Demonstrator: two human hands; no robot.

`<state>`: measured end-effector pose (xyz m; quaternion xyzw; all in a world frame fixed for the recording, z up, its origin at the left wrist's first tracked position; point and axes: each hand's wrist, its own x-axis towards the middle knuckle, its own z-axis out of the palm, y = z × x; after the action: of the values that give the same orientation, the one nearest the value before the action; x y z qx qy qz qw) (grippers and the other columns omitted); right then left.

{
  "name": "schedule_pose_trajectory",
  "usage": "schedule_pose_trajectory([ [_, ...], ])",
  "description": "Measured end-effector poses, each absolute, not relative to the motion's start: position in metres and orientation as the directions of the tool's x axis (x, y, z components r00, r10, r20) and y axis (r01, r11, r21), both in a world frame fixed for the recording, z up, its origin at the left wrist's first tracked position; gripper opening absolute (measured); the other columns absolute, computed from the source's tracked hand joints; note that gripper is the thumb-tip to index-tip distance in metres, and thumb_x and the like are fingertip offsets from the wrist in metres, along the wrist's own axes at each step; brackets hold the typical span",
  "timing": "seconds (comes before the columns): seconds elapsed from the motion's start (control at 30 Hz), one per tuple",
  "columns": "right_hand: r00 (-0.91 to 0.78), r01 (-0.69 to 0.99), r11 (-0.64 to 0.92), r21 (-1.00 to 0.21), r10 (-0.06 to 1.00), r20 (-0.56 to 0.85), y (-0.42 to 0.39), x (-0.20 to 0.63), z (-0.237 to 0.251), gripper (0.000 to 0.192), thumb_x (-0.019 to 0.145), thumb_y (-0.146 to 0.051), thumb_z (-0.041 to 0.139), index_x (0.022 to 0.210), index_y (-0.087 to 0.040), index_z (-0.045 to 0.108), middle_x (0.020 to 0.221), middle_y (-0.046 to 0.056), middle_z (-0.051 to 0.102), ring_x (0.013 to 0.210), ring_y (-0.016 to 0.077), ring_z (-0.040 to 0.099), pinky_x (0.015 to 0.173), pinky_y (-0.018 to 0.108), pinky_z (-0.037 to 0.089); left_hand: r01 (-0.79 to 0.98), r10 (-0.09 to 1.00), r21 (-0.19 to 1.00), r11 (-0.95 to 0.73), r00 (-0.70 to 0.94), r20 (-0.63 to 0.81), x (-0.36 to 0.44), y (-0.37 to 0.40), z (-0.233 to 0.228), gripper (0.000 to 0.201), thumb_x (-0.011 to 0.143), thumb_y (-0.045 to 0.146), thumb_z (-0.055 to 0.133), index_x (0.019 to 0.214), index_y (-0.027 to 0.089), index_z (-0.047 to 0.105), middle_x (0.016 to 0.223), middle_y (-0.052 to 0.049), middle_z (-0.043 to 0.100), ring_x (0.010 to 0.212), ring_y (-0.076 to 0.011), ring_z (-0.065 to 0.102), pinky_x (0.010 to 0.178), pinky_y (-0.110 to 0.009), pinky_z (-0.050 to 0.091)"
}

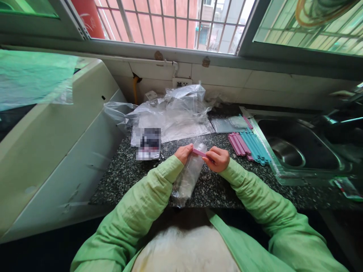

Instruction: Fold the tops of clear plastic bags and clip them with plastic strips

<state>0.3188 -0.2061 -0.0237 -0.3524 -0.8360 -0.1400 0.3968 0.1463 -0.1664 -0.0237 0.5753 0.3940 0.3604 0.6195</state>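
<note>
Pink clip (199,152), crosswise; bag (187,178), pointing away

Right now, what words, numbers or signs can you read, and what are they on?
None can be read.
Pixelated item: blocked out.
Red surface, upper left: white marks too blurred.
Small packet, far right: too blurred.
Pink sealing clip: no text shows.
</note>
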Motion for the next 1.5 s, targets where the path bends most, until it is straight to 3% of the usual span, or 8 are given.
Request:
schedule_pose_trajectory([
  [0.47, -0.452, 0.695, 0.717, -0.054, 0.494, 0.743, -0.208, 0.321, -0.022, 0.018, 0.079, -0.026, 0.052, 0.065, -0.016, 0.057, 0.056, 0.001, 0.051, 0.050, 0.0080, 0.046, 0.047, 0.019, 0.037, 0.026, 0.896, 0.994, 0.104, 0.431, -0.105, 0.147, -0.166, -0.025, 0.053, 0.069, 0.061, 0.045, 0.053, 0.012, 0.055, 0.047, 0.000, 0.048, 0.046, -0.0095, 0.037, 0.050, -0.025, 0.028],
  [0.9, -0.436, 0.677, 0.731, -0.082, 0.488, 0.756, -0.209, 0.321, -0.021, 0.013, 0.078, -0.025, 0.053, 0.071, -0.016, 0.059, 0.058, 0.002, 0.054, 0.051, 0.0082, 0.047, 0.048, 0.019, 0.039, 0.022, 0.900, 0.990, 0.137, 0.415, -0.134, 0.146, -0.167, -0.026, 0.050, 0.071, 0.057, 0.046, 0.052, 0.012, 0.056, 0.044, 0.000, 0.045, 0.044, -0.0091, 0.033, 0.049, -0.026, 0.027],
  [1.1, -0.423, 0.662, 0.743, -0.097, 0.477, 0.770, -0.210, 0.320, -0.016, 0.011, 0.077, -0.023, 0.055, 0.071, -0.015, 0.059, 0.058, 0.002, 0.053, 0.050, 0.0078, 0.045, 0.047, 0.018, 0.038, -0.041, 0.888, 0.986, 0.161, 0.442, -0.127, 0.148, -0.166, -0.024, 0.049, 0.070, 0.057, 0.049, 0.049, 0.013, 0.053, 0.043, 0.002, 0.044, 0.044, -0.0081, 0.034, 0.048, -0.025, 0.028],
  [1.5, -0.401, 0.730, 0.680, -0.070, 0.509, 0.762, -0.208, 0.321, -0.013, 0.017, 0.077, -0.032, 0.055, 0.071, -0.016, 0.059, 0.058, 0.001, 0.055, 0.051, 0.0079, 0.047, 0.049, 0.019, 0.038, -0.191, 0.882, 0.921, 0.340, 0.403, -0.243, 0.156, -0.167, -0.022, 0.049, 0.061, 0.060, 0.058, 0.047, 0.013, 0.050, 0.040, 0.002, 0.047, 0.040, -0.0077, 0.040, 0.044, -0.024, 0.033],
])
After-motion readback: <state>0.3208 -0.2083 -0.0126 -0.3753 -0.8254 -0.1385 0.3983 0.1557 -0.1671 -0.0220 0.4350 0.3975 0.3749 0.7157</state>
